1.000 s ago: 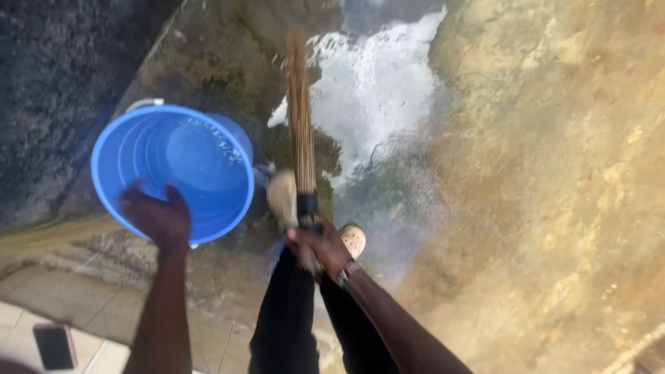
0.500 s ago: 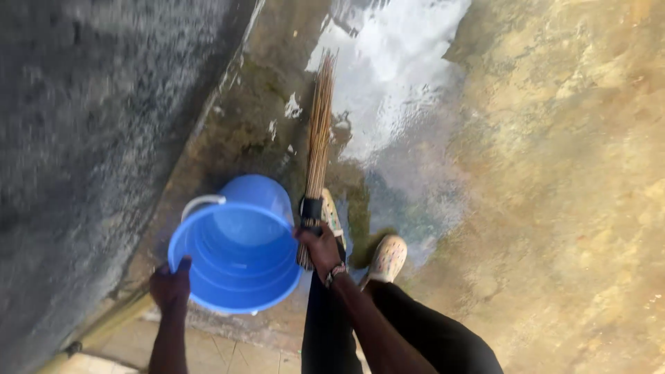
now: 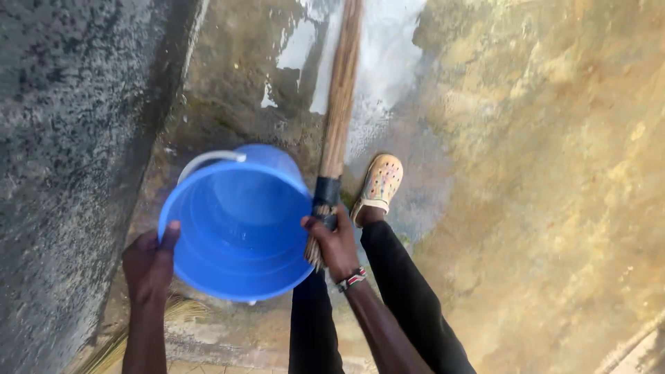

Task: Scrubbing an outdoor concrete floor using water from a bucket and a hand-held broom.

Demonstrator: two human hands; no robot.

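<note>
Head: hands [image 3: 149,266] tilt bucket [image 3: 235,221] (blue).

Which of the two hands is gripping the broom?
The right hand, the one with the beaded wristband, is closed around the stick broom at its black binding. The left hand holds the blue bucket by its rim.

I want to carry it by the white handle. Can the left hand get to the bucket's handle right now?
Probably not without letting go. The left hand grips the near rim of the blue bucket, and the white handle sits on the far side, across the open mouth. Nothing blocks it, but the hand is busy holding the bucket.
</note>
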